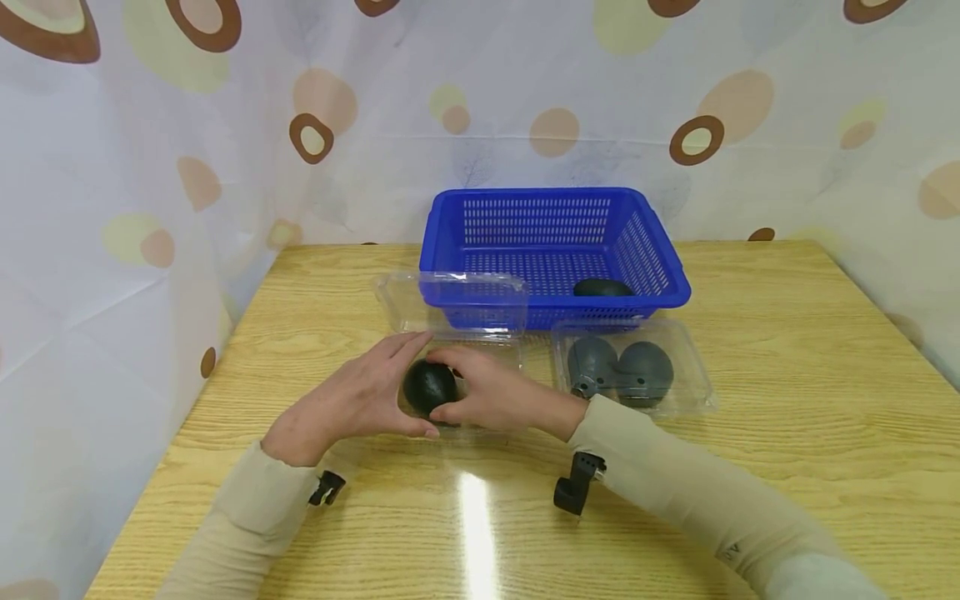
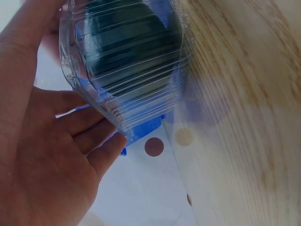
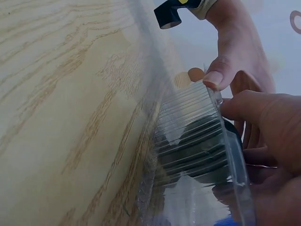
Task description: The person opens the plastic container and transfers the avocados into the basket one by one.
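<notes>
In the head view my right hand (image 1: 491,392) curls its thumb and fingers around a dark green avocado (image 1: 429,387), low in a clear plastic clamshell box (image 1: 480,429). The box's lid (image 1: 457,304) stands raised at the back. My left hand (image 1: 356,396) spreads around the box's left side, its fingers fairly straight. In the right wrist view the left thumb (image 3: 214,77) rests on the box's rim, close to the right hand (image 3: 273,136). Seen from the left wrist, the avocado (image 2: 131,47) shows through the ribbed wall, and the left fingertips (image 2: 120,141) touch the rim.
A second clear box (image 1: 693,375) with two avocados (image 1: 645,375) stands to the right, its lid down. Behind the boxes is a blue slotted basket (image 1: 438,233) with one dark avocado (image 1: 602,287) inside. A patterned curtain (image 1: 480,100) borders the wooden table (image 1: 787,400).
</notes>
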The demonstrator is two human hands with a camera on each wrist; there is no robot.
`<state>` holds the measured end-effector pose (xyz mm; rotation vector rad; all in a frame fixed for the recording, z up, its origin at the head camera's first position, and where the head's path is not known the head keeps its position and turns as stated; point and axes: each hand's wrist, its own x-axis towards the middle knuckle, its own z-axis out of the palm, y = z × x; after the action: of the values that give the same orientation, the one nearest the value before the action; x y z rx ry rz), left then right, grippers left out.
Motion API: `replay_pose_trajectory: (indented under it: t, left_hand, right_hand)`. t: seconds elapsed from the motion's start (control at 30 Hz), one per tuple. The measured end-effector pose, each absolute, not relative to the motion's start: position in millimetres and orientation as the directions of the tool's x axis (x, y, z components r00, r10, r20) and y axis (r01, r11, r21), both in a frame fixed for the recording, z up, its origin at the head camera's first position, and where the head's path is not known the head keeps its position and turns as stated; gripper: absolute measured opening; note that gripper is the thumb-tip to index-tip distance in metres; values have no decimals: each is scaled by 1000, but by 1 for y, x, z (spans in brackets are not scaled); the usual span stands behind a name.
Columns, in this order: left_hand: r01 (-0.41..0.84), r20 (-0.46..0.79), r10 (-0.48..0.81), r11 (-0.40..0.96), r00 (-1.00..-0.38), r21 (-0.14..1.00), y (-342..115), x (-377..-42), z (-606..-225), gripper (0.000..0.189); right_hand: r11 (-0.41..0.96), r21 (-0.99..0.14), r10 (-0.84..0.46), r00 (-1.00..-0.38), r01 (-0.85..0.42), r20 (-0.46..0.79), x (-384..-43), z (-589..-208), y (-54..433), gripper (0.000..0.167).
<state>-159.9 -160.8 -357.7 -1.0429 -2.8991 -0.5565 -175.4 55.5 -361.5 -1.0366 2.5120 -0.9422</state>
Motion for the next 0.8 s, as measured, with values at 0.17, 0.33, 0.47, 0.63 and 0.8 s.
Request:
replay_pose_trajectory:
  t: [0.17, 0.33, 0.47, 0.63, 0.8]
  left_hand:
    - [604, 109, 607, 722, -787, 337, -161, -160, -358, 118]
    - [603, 107, 606, 725, -788, 334, -160, -160, -357, 118]
    - [606, 109, 608, 723, -786, 331, -160, -159, -357, 119]
    - [595, 96, 601, 732, -793, 331, -160, -159, -357, 119]
    - [582, 81, 593, 741, -801, 335, -160, -160, -357, 119]
  right_hand:
    - [542, -654, -704, -711, -528, -9, -180, -366, 49, 63]
    - [540, -653, -719, -694, -531, -30, -183, -370, 44, 57]
    - [541, -663, -725, -687, -517, -55, -183, -370, 43, 60]
    - [546, -662, -722, -690, -513, -61, -184, -370, 43, 64]
    - [554, -651, -717, -695, -520, -55, -184, -368, 46, 63]
